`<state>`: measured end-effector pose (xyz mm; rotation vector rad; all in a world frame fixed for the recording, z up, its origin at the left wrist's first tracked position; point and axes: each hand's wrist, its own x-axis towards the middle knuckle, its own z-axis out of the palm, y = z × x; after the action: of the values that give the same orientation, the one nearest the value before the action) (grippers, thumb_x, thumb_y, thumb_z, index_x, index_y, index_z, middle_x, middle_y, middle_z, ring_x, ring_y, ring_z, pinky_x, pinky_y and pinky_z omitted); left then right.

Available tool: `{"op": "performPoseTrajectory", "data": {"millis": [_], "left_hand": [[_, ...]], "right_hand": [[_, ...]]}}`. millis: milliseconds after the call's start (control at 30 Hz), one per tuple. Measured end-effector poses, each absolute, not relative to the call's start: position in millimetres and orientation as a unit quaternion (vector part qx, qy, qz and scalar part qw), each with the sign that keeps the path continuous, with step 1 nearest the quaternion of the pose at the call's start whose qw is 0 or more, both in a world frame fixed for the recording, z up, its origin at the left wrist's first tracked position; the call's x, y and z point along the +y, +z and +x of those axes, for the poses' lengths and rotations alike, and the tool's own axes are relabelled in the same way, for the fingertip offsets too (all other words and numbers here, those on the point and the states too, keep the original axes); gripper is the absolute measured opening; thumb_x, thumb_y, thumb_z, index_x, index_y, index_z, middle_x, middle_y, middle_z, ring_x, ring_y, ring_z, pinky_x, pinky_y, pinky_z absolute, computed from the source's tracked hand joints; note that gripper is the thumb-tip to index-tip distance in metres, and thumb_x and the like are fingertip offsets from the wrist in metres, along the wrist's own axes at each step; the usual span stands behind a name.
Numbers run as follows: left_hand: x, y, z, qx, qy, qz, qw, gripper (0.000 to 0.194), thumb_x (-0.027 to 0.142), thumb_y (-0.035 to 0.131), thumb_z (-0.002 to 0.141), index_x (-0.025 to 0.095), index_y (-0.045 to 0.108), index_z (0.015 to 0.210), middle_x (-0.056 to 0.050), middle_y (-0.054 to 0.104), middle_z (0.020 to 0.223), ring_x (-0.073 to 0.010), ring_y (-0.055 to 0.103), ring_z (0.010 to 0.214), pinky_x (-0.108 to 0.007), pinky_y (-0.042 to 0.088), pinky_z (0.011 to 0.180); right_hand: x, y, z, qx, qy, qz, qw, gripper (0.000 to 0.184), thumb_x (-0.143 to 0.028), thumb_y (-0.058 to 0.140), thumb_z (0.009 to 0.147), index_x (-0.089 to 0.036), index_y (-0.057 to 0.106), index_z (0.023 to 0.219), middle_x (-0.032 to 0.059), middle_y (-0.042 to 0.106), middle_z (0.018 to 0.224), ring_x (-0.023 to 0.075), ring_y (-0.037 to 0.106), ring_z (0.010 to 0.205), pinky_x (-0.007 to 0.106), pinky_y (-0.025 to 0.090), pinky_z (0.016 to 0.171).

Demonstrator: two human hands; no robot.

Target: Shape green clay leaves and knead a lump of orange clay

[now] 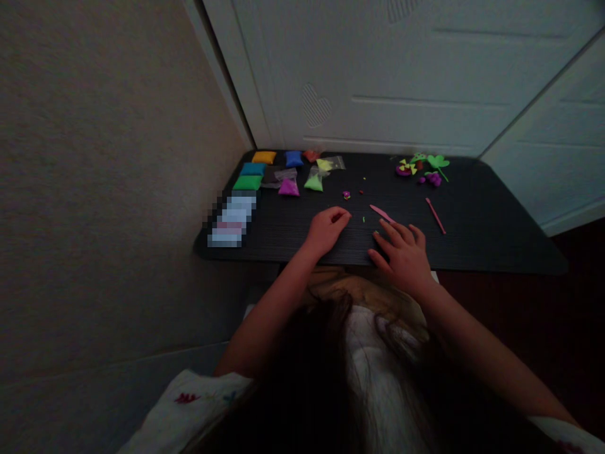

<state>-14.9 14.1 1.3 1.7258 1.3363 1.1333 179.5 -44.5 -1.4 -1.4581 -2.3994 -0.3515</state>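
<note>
At the frame's centre, a person's left hand (328, 228) curls over a dark table (496, 233), fingertips drawn together; I cannot tell whether they pinch anything. To its right, the right hand (403, 253) spreads its fingers, palm down, near a pink knife (380, 213), perhaps there for easy reach. A green scrap (363, 219) lies between the hands. Bright bags (288, 187) sit upper left, and purple and green shapes (433, 180) upper right, seemingly set back to leave working room. A pink stick (435, 216) lies right of centre.

On the table (496, 243), bags (247, 183) lie back left, shaped pieces (433, 179) back right; before these, a stick (435, 215), right of a knife (380, 213).
</note>
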Motion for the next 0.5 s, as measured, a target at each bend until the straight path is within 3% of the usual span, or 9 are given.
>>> {"op": "performPoseTrajectory", "data": {"millis": [200,400,500], "left_hand": [[14.4,-0.4,-15.1,0.507,0.439,0.663,0.333,0.024,0.034,0.047,0.080,0.015,0.063,0.079,-0.001,0.063,0.076,-0.0123,0.056,0.072,-0.022,0.041,0.067],[15.1,-1.2,-14.7,0.511,0.437,0.661,0.334,0.024,0.033,0.047,0.080,0.015,0.063,0.080,-0.002,0.064,0.079,-0.0127,0.056,0.074,-0.023,0.042,0.068],[15.4,-1.3,-14.6,0.512,0.436,0.662,0.331,0.024,0.034,0.047,0.080,0.016,0.063,0.080,-0.002,0.064,0.079,-0.0127,0.056,0.074,-0.023,0.042,0.068]], "right_hand": [[-45.0,1.0,180.0,-0.856,-0.117,-0.485,0.137,0.040,-0.047,0.036,0.087,-0.027,0.057,0.115,0.0054,0.041,0.136,0.0260,0.035,0.123,0.049,0.019,0.101],[-45.1,-0.8,178.8,-0.839,-0.122,-0.511,0.143,0.046,-0.047,0.034,0.088,-0.019,0.055,0.117,0.0074,0.044,0.134,0.0262,0.033,0.123,0.047,0.019,0.102],[-45.3,-0.5,179.0,-0.845,-0.116,-0.502,0.143,0.043,-0.047,0.035,0.087,-0.022,0.056,0.116,0.0064,0.043,0.135,0.0260,0.033,0.123,0.048,0.018,0.102]]}}
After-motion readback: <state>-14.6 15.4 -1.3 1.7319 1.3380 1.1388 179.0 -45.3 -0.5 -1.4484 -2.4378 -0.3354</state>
